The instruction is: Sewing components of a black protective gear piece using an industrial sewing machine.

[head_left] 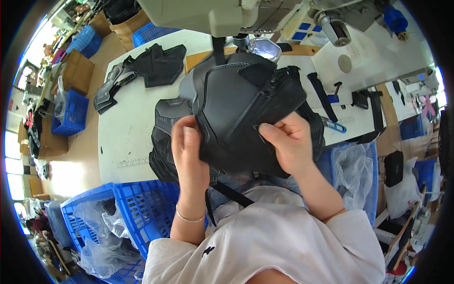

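A black padded bag piece, with a molded panel, stitched edges and a zipper strip, is held up in front of me below the sewing machine head. My left hand grips its left edge, fingers curled behind and thumb in front. On the right, my right hand pinches the lower right part between thumb and fingers. Under and left of it lies a stack of similar black molded pieces, partly hidden. Its upper end reaches the lit needle area, where the contact is hidden.
Black cut panels lie at the table's back left. A black strap and a blue-handled cutter rest at the right. Blue crates with clear plastic bags stand beside my lap, left and right. Cartons line the left floor.
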Available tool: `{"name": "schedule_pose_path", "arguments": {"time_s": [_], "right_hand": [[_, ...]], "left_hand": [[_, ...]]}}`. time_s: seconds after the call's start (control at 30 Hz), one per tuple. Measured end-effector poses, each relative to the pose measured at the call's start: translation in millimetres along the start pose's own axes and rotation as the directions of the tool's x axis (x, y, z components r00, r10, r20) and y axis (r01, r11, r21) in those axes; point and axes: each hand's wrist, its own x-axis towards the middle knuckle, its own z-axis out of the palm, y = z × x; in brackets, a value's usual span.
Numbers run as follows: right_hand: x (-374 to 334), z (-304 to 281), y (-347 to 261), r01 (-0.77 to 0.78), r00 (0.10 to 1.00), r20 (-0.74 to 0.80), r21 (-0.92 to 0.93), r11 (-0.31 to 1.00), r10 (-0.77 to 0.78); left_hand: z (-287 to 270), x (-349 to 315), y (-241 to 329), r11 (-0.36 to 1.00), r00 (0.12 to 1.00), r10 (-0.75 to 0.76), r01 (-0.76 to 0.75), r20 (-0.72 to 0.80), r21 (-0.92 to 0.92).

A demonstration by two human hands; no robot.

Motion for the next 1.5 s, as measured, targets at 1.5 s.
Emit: {"name": "schedule_pose_path", "arguments": {"time_s": [1.5], "right_hand": [[2.3,-28.8,-35.6,-0.271,0.957,0.035,-0.233,0.934,0.286]], "left_hand": [[15.0,-10.2,-6.5,0.993,0.987,-0.092,0.080,0.132,0.089]]}}
